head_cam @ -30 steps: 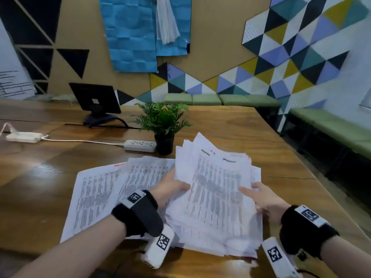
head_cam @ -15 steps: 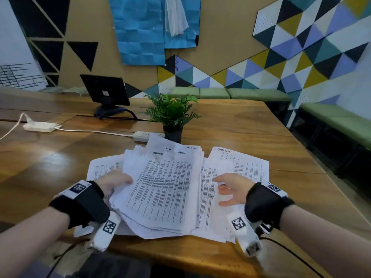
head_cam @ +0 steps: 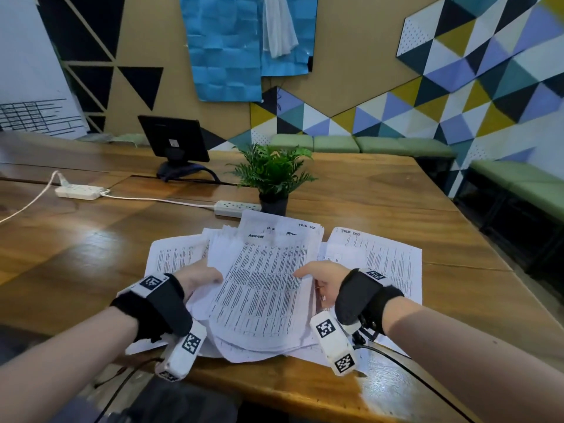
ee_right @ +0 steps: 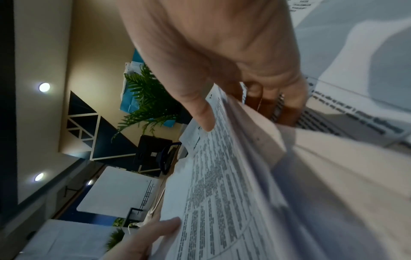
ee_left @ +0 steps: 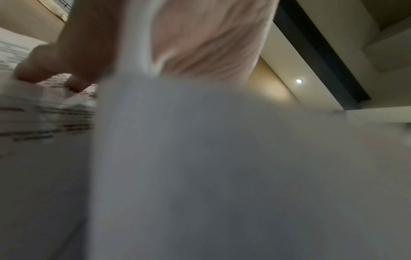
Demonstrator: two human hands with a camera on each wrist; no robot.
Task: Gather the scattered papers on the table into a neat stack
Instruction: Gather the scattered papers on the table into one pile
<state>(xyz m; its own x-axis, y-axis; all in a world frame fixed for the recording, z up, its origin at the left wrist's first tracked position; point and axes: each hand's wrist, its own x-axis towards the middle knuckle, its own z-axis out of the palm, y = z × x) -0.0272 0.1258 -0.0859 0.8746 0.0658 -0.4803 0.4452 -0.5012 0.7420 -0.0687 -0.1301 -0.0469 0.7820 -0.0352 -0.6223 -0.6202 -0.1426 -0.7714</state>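
Observation:
A loose bundle of printed papers [head_cam: 262,285] lies fanned over the near middle of the wooden table [head_cam: 381,203]. My left hand [head_cam: 200,277] grips the bundle's left edge, thumb on top. My right hand [head_cam: 320,279] grips its right edge; in the right wrist view the thumb lies on the top sheet [ee_right: 218,176] and the fingers [ee_right: 273,105] curl beneath. One sheet [head_cam: 384,257] lies flat to the right of the bundle, and another sheet [head_cam: 174,257] sticks out at the left. The left wrist view is blurred, filled by paper [ee_left: 200,167].
A small potted plant [head_cam: 273,178] stands just behind the papers, with a white power strip [head_cam: 236,208] beside it and a second one [head_cam: 80,191] at far left. A black monitor [head_cam: 174,141] sits further back. Green benches [head_cam: 515,184] line the right wall.
The bundle was held up off the table, then came down onto it. My right hand moved from lying flat on the right sheets to gripping the bundle's right edge.

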